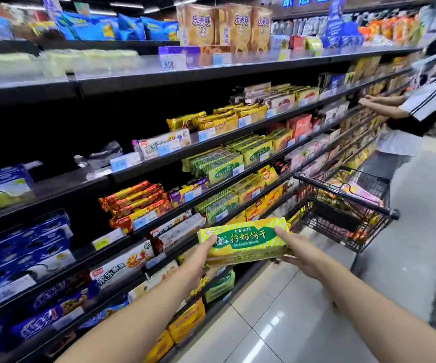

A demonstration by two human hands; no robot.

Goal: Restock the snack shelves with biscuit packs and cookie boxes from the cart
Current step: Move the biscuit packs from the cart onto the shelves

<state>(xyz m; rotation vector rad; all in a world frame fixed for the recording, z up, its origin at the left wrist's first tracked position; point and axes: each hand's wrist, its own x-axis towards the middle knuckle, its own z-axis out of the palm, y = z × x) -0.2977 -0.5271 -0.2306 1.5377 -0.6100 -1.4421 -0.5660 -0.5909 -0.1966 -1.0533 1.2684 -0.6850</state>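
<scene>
Snack shelves (198, 74) run down the left side. Left hand (201, 254) grips one end of a small stack of yellow-green biscuit packs (245, 239), right hand (294, 248) grips the other end, held up beside the lower shelves. Cart (342, 194) just behind, another person (426, 100) far right.

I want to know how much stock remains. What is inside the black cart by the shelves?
The cart holds mixed snack packs: pink packs on top, yellow and orange ones beside them. What lies deeper is covered by these packs and the cart's side.
</scene>
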